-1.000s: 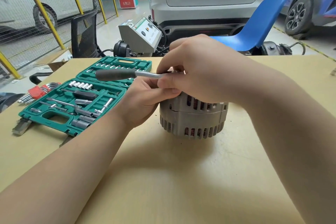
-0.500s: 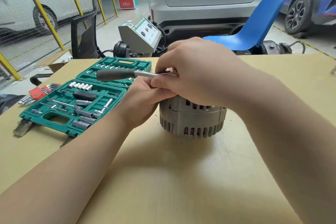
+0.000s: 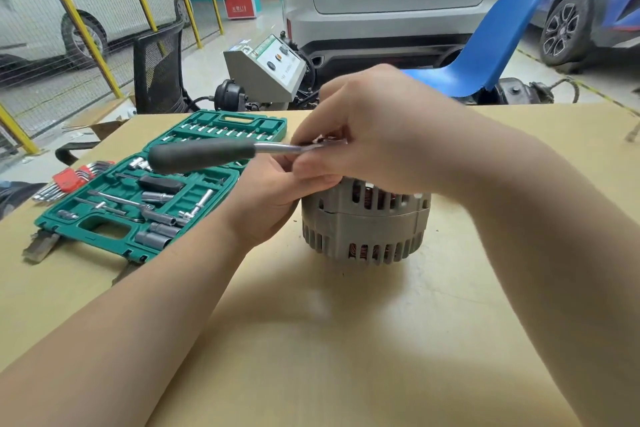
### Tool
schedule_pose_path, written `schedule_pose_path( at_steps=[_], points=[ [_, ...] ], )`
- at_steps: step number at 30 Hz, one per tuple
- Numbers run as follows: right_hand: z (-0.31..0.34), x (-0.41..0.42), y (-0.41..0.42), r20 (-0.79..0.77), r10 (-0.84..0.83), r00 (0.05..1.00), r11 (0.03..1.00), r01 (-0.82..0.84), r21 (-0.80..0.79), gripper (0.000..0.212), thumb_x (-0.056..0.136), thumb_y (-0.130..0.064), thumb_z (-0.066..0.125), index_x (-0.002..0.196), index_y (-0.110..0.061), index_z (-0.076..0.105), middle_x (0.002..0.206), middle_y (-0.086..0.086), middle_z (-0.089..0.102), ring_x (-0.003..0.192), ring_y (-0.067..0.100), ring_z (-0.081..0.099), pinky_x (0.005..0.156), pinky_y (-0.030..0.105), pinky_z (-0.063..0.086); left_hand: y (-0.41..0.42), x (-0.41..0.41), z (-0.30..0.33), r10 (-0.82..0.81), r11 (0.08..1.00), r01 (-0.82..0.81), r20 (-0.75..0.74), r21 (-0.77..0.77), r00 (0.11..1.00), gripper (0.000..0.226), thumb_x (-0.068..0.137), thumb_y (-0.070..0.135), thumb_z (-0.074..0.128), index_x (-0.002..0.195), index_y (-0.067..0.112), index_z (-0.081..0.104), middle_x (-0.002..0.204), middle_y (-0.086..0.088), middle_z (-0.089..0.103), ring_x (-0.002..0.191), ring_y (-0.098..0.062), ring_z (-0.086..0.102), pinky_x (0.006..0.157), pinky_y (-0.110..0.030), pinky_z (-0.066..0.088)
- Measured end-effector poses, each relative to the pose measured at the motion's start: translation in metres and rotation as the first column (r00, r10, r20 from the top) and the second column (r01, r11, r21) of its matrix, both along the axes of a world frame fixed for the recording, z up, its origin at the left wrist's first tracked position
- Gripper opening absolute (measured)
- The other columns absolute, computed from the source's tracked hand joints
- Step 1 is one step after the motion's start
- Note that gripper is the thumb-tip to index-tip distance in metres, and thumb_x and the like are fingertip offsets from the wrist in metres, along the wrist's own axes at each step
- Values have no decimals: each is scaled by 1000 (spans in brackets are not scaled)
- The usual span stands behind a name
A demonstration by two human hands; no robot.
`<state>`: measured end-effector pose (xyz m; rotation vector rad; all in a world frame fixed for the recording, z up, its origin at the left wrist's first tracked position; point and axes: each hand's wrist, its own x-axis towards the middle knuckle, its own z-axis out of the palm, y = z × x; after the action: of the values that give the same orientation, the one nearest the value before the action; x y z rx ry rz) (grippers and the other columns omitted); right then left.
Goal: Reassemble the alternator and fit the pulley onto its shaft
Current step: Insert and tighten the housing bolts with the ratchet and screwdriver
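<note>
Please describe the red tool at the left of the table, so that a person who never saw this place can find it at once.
Start at the open green tool case on the left of the table. Just past its far left edge lies the hex key set, flat on the tabletop and outside the case. It is the only red thing on the table: a red holder with a fan of bent metal keys.

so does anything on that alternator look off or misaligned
Possibly. On the alternator, the seam between the two grey housing halves shows a small step at its left side, near the left hand. The halves may not be fully seated there. The hands hide its top.
</note>
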<state>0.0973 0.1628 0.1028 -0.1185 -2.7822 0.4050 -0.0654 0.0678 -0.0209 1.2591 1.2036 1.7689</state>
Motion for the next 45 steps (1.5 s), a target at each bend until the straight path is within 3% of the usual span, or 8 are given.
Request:
schedule_pose_path(
  at_steps=[3, 7, 11, 16, 27, 35, 42, 45],
  points=[
    [-8, -9, -6, -18, -58, 998, 991, 60, 116, 29, 94, -62, 59, 110, -46, 78, 80, -16, 51, 93, 12, 47, 62, 30, 34, 1, -2, -2, -33, 999, 33, 47, 13, 998, 33, 77, 22, 92, 108, 16, 83, 112, -6, 79, 115, -21, 72, 95, -31, 57],
    [2, 1, 6, 36, 44, 998, 999, -44, 0, 18, 93, -46, 70, 110, -47, 78, 91, -12, 68, 91, 12, 61, 77, 37, 52, -1, -3, -1, -16, 999, 17, 24, -29, 1000, 28, 83, 16, 81, 111, 19, 85, 108, -2, 80, 113, -17, 74, 96, -28, 57],
    [11, 15, 11, 75, 89, 993, 992, -82, -93, 19, 87, -39, 81, 104, -49, 79, 98, -15, 75, 85, 2, 64, 70, 29, 50, -1, -6, -1, 57, 994, -62, -58, -89, 997, 54, 94, 18, 78, 132, -17, 61, 119, -23, 75, 117, -23, 70, 104, -39, 54],
    [3, 2, 3, 35, -5, 999, 1000, 4, 23, 19, 91, -56, 69, 106, -49, 77, 93, -9, 70, 96, 16, 63, 75, 38, 53, -1, 1, 0, -14, 1000, 14, 0, -14, 1000, 27, 81, 18, 83, 107, 21, 85, 108, -1, 80, 111, -17, 74, 95, -29, 57],
    [14, 17, 12, 98, 67, 993, 995, -59, -77, 20, 88, -39, 80, 105, -48, 79, 96, -22, 72, 89, 0, 64, 69, 17, 49, 0, -5, -4, 54, 994, -59, -60, -96, 997, 51, 83, 36, 87, 121, 3, 75, 119, -18, 75, 120, -33, 69, 109, -49, 54],
    [4, 6, 4, 57, 6, 998, 998, -10, 70, 15, 94, -45, 68, 102, -40, 79, 79, -12, 63, 81, 8, 56, 65, 33, 43, 2, -4, -3, -69, 995, 70, -16, 71, 997, 32, 82, 28, 91, 111, 17, 82, 109, -4, 79, 110, -21, 74, 94, -34, 59],
    [14, 24, 21, 79, 86, 993, 994, -80, -77, 22, 85, -36, 83, 105, -45, 81, 86, -26, 69, 83, -2, 66, 63, 7, 43, 3, -13, -6, -2, 1000, 2, -47, -4, 999, 15, 96, 10, 73, 101, 17, 84, 100, 2, 80, 99, -17, 73, 92, -34, 57],
    [10, 16, 17, 60, 56, 997, 996, -52, -67, 21, 89, -38, 79, 108, -44, 81, 90, -21, 73, 81, -1, 63, 63, 7, 42, 3, -5, -5, -42, 999, 42, 7, 13, 999, 27, 84, 33, 90, 104, 15, 85, 106, -1, 80, 107, -19, 74, 96, -33, 56]
  ],
)
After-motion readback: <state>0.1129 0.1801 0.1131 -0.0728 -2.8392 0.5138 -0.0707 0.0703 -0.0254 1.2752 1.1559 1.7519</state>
